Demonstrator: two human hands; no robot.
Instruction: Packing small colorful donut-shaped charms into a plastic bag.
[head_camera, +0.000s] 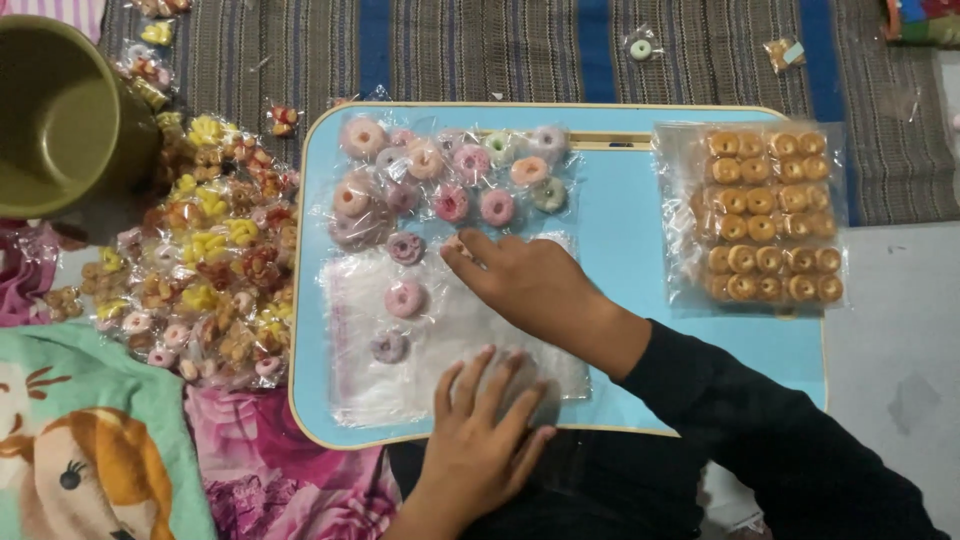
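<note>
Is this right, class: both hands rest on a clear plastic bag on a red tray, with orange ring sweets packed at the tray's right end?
Not quite. The tray is light blue, not red, as the head view shows. The rest stands: the left hand and right hand rest on the clear plastic bag, and the orange ring sweets sit at the right end.

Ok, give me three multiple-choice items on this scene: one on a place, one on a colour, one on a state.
1. Where is the pack of orange ring sweets?
A. On the table's right side
B. In the bucket
C. On the floor

2. What colour is the table top?
A. Red
B. Light blue
C. Black

3. How is the left hand?
A. Clenched in a fist
B. Raised off the table
C. Flat on the clear plastic bags

Answers:
1 A, it lies right of the right hand.
2 B, the bare surface is light blue.
3 C, fingers spread on the plastic.
</note>
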